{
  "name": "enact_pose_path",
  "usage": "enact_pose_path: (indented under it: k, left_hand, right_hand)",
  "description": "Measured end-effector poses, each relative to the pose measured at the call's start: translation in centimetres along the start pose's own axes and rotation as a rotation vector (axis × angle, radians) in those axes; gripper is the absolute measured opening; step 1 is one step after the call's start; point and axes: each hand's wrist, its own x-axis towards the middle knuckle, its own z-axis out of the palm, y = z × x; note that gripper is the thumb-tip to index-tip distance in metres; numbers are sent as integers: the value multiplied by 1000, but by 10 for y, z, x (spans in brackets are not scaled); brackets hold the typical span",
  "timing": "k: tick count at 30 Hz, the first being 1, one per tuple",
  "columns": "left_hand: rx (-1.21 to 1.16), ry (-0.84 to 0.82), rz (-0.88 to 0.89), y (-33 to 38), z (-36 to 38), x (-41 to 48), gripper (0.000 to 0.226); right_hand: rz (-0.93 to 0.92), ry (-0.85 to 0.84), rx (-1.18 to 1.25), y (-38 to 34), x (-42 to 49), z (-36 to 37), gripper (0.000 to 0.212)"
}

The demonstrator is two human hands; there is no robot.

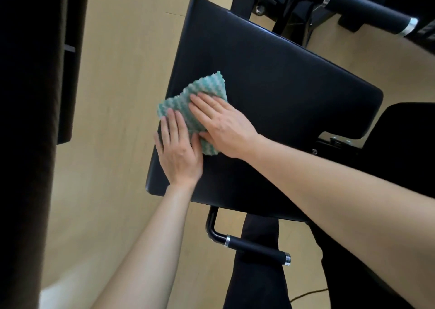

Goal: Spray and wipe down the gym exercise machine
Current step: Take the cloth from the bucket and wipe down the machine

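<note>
Cloth (pixel 202 89) lies on black pad (pixel 282 85) under left hand (pixel 179 153) and right hand (pixel 223 122) (each grip wide, fingers straight).

grn/wht zigzag cloth (pixel 188 110), blk pad (pixel 282 92)

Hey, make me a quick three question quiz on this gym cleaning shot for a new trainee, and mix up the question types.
1. True or false: the left hand and the right hand both lie flat on the cloth.
2. The cloth lies on: A) the floor, B) the black seat pad, C) a handle.
3. Fill in: the cloth is patterned green and ____.
Key: 1 true; 2 B; 3 white.
</note>
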Motion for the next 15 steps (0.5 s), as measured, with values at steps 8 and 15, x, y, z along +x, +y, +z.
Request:
enact_pose_path:
  k: [8, 15]
  left_hand:
    - [-187, -1, -85, -18, -4, 25, 62]
    - [-3, -28, -21, -21, 3, -79, 55]
  right_hand:
    - [116, -81, -85, -14, 24, -4, 74]
    - [66, -162, -105, -66, -53, 27, 74]
